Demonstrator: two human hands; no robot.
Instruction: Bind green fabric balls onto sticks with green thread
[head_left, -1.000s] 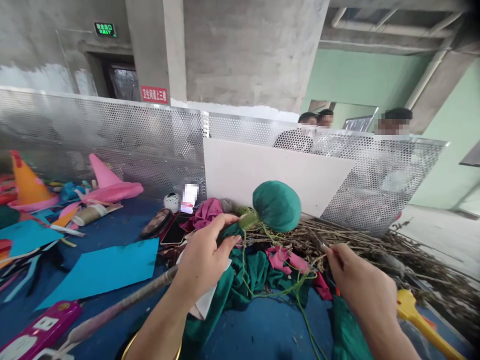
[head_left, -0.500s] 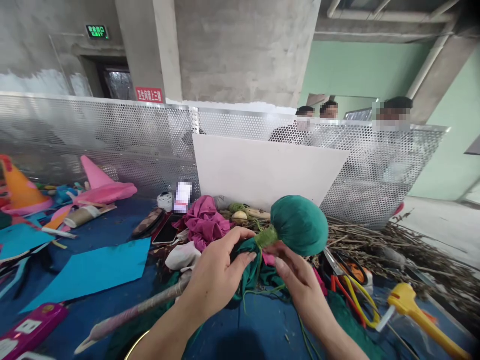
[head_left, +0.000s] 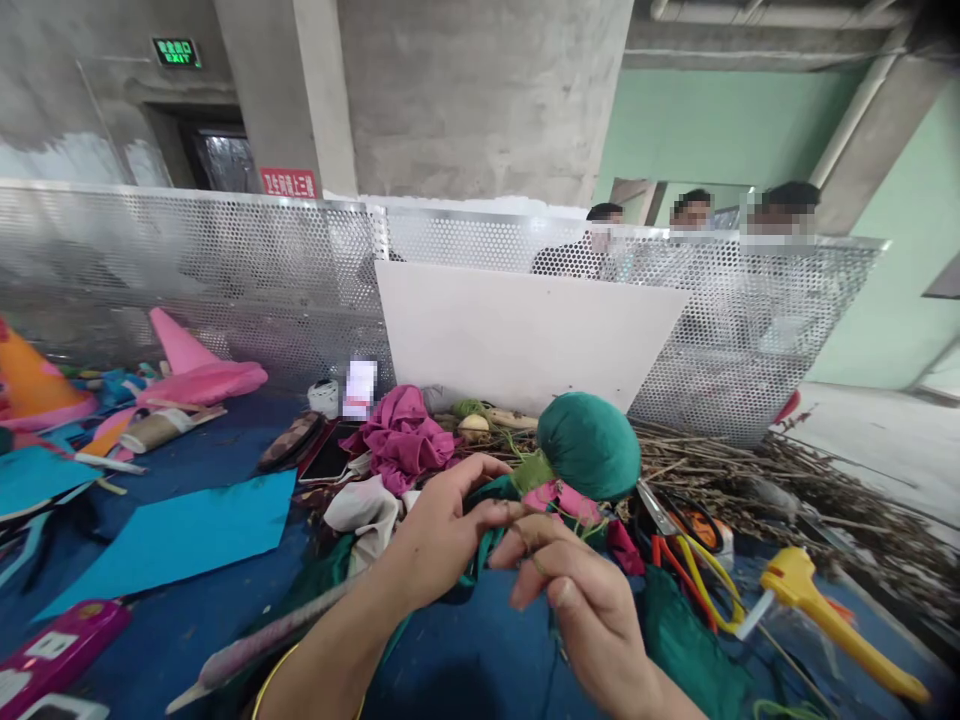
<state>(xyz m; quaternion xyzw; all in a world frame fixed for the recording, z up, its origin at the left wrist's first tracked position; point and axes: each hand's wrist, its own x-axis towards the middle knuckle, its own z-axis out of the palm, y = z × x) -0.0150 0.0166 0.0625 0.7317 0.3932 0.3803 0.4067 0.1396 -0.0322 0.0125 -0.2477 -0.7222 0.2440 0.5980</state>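
My left hand (head_left: 442, 530) grips the bunched neck of a green cloth ball (head_left: 589, 445), where green string (head_left: 531, 470) is wound around it. The round stuffed head sticks up to the right of my fingers. My right hand (head_left: 581, 600) is just below and in front, blurred, with its fingers pinched on a strand of the green string close to my left fingertips. Loose green cloth (head_left: 686, 650) lies under both hands on the blue table (head_left: 480, 670).
Crumpled pink cloth (head_left: 401, 435) lies behind my left hand. Scissors (head_left: 679, 525), a yellow glue gun (head_left: 825, 620) and a pile of dry twigs (head_left: 787, 490) are at right. Blue paper (head_left: 172, 535), pink cones (head_left: 195, 365), a perforated metal screen (head_left: 225, 280) and people beyond it.
My right hand came in from the twigs at right to the ball's neck, then dropped lower and nearer with the string. The ball has shifted right and down. My left hand kept its grip.
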